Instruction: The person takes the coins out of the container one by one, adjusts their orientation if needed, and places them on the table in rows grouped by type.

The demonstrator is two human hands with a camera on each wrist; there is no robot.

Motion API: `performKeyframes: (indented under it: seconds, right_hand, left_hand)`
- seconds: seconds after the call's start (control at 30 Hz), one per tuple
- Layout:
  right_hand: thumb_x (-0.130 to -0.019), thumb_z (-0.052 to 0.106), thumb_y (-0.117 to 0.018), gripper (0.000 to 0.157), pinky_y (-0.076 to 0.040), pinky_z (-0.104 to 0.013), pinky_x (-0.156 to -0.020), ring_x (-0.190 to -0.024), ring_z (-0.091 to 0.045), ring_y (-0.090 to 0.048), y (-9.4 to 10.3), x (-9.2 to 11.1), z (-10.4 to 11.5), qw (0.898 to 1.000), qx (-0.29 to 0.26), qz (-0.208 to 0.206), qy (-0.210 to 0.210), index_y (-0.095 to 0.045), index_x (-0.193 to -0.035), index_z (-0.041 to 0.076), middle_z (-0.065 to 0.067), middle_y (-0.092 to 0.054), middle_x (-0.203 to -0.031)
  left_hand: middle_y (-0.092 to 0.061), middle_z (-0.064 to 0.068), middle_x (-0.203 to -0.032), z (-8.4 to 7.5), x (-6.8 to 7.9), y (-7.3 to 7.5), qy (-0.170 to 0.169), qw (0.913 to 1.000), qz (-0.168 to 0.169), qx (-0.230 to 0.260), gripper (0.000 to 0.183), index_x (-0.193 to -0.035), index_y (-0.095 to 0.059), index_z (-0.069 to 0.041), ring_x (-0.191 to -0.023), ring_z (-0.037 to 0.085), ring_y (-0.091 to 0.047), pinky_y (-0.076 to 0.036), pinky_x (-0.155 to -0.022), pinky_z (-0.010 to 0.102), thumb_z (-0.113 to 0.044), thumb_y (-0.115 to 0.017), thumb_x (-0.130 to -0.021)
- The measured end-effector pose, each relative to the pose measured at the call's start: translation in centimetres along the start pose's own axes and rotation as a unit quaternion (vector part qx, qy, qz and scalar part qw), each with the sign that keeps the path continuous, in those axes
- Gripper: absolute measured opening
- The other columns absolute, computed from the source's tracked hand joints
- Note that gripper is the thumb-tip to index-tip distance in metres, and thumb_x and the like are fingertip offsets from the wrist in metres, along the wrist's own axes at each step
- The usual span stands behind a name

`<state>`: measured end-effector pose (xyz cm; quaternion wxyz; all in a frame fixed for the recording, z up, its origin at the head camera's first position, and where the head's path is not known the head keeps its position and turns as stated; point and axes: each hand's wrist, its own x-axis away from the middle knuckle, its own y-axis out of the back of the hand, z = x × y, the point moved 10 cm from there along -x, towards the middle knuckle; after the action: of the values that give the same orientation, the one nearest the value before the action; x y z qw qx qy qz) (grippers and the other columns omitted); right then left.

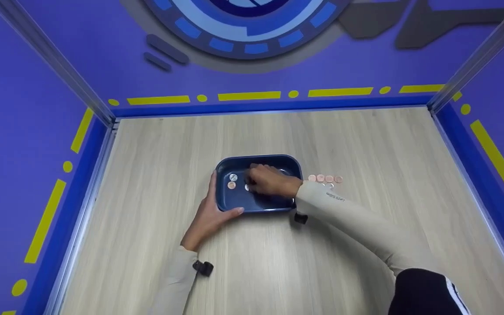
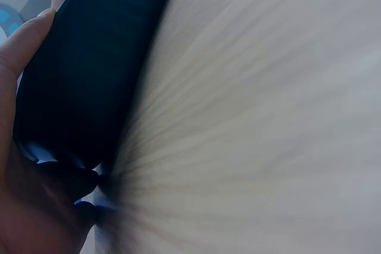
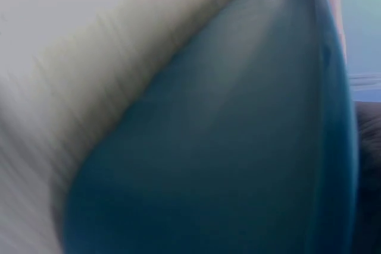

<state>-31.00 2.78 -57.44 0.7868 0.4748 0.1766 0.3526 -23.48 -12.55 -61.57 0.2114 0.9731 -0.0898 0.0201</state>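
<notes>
In the head view a dark blue rectangular tray (image 1: 258, 208) stands on the table. My left hand (image 1: 210, 216) grips its near left corner, thumb on the near rim and fingers along the left side. My right hand (image 1: 269, 180) reaches into the tray from the right, knuckles up and fingers pointing down; the fingertips are hidden. A silver coin (image 1: 233, 177) and a copper coin (image 1: 231, 185) lie at the tray's left. Beside the right fingers another silver coin (image 1: 247, 187) is partly covered. The right wrist view shows the tray's outer wall (image 3: 226, 135), not the fingers.
Right of the tray, several copper coins (image 1: 329, 179) lie in a row on the wooden table (image 1: 252, 262). Silver coins (image 1: 330, 186) sit just below them, partly behind the right sleeve (image 1: 344, 210). Blue panels (image 1: 243, 78) enclose the table at the back and sides.
</notes>
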Motion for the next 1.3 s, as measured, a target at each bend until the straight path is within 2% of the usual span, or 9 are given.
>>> performKeyframes:
  seconds: [0.1, 0.3, 0.43, 0.6, 0.7, 0.8, 0.93, 1.03, 1.3]
  right_hand:
    - [-0.099, 0.012, -0.077, 0.005, -0.056, -0.045, -0.066, -0.081, -0.023, -0.064, -0.6, -0.1, -0.4, 1.0, -0.006, 0.003, -0.001, -0.075, -0.098, 0.008, -0.007, -0.064, -0.098]
    - [-0.096, 0.009, -0.077, 0.007, -0.057, -0.045, -0.071, -0.084, -0.024, -0.065, -2.7, -1.1, -2.9, 0.999, -0.026, -0.03, 0.013, -0.073, -0.102, 0.009, -0.006, -0.067, -0.099]
    - [-0.097, 0.009, -0.075, 0.006, -0.054, -0.045, -0.067, -0.082, -0.025, -0.063, -2.8, -1.0, -2.8, 0.999, -0.011, -0.03, 0.003, -0.07, -0.099, 0.012, -0.006, -0.065, -0.096]
    - [-0.102, 0.005, -0.07, 0.007, -0.054, -0.047, -0.065, -0.078, -0.028, -0.063, -1.2, -0.1, -0.1, 1.0, 0.01, -0.028, -0.001, -0.064, -0.105, 0.006, -0.009, -0.062, -0.091]
    - [-0.103, 0.002, -0.07, 0.009, -0.056, -0.051, -0.066, -0.074, -0.029, -0.064, -0.2, 0.6, 1.1, 0.999, 0.002, -0.038, 0.002, -0.062, -0.106, 0.001, -0.009, -0.063, -0.085]
    - [-0.1, 0.0, -0.071, 0.011, -0.056, -0.054, -0.064, -0.07, -0.026, -0.064, 0.0, 1.3, 1.2, 0.998, 0.0, -0.058, 0.014, -0.061, -0.104, 0.001, -0.006, -0.063, -0.082]
    - [-0.097, -0.002, -0.071, 0.013, -0.055, -0.05, -0.064, -0.072, -0.023, -0.062, 0.2, 2.5, 1.1, 0.997, -0.017, -0.066, 0.023, -0.061, -0.103, 0.001, -0.004, -0.062, -0.081]
    - [-0.099, -0.001, -0.072, 0.011, -0.055, -0.045, -0.067, -0.075, -0.023, -0.064, 0.6, 3.4, 1.1, 0.997, -0.033, -0.065, 0.019, -0.063, -0.105, 0.0, -0.004, -0.064, -0.083]
    - [-0.1, 0.001, -0.077, 0.01, -0.059, -0.042, -0.075, -0.084, -0.019, -0.071, 2.8, 5.8, 0.8, 0.994, -0.069, -0.082, 0.0, -0.069, -0.105, 0.003, -0.004, -0.075, -0.09]
  left_hand:
    - [-0.037, 0.02, -0.175, 0.0, 0.0, 0.0, -0.001, 1.0, -0.001, -0.003, 0.141, -0.179, 0.001, -0.029, -0.148, 0.036, -0.051, -0.039, -0.122, 0.057, -0.055, -0.097, -0.08]
    - [-0.033, 0.019, -0.177, -0.1, 0.0, 0.1, 0.0, 1.0, 0.0, -0.002, 0.141, -0.179, 0.001, -0.03, -0.151, 0.036, -0.047, -0.037, -0.124, 0.056, -0.055, -0.097, -0.08]
    - [-0.034, 0.019, -0.176, -0.2, 0.0, 0.1, -0.003, 1.0, 0.001, -0.004, 0.141, -0.179, 0.002, -0.03, -0.151, 0.036, -0.047, -0.037, -0.124, 0.056, -0.056, -0.096, -0.081]
    - [-0.033, 0.018, -0.177, -0.1, 0.0, 0.1, -0.006, 1.0, -0.002, 0.0, 0.14, -0.179, 0.001, -0.03, -0.151, 0.036, -0.047, -0.037, -0.124, 0.057, -0.055, -0.096, -0.081]
    - [-0.034, 0.017, -0.177, 0.0, -0.1, 0.0, -0.004, 1.0, -0.003, -0.001, 0.14, -0.179, 0.001, -0.031, -0.151, 0.035, -0.048, -0.037, -0.123, 0.056, -0.057, -0.095, -0.081]
    - [-0.037, 0.018, -0.175, 0.2, -0.1, -0.1, -0.003, 1.0, -0.005, -0.004, 0.139, -0.179, 0.0, -0.03, -0.149, 0.034, -0.05, -0.038, -0.122, 0.056, -0.058, -0.095, -0.081]
    - [-0.039, 0.019, -0.174, 0.3, -0.1, -0.2, -0.005, 1.0, -0.006, -0.001, 0.139, -0.179, -0.001, -0.029, -0.147, 0.034, -0.051, -0.038, -0.122, 0.057, -0.058, -0.095, -0.081]
    - [-0.039, 0.019, -0.174, 0.3, -0.1, -0.2, -0.003, 1.0, -0.007, -0.001, 0.139, -0.179, -0.001, -0.031, -0.146, 0.034, -0.052, -0.039, -0.122, 0.057, -0.058, -0.095, -0.081]
    - [-0.037, 0.019, -0.175, 0.3, -0.1, -0.1, -0.004, 1.0, -0.005, 0.006, 0.142, -0.179, 0.0, -0.032, -0.147, 0.036, -0.051, -0.038, -0.123, 0.058, -0.055, -0.098, -0.079]
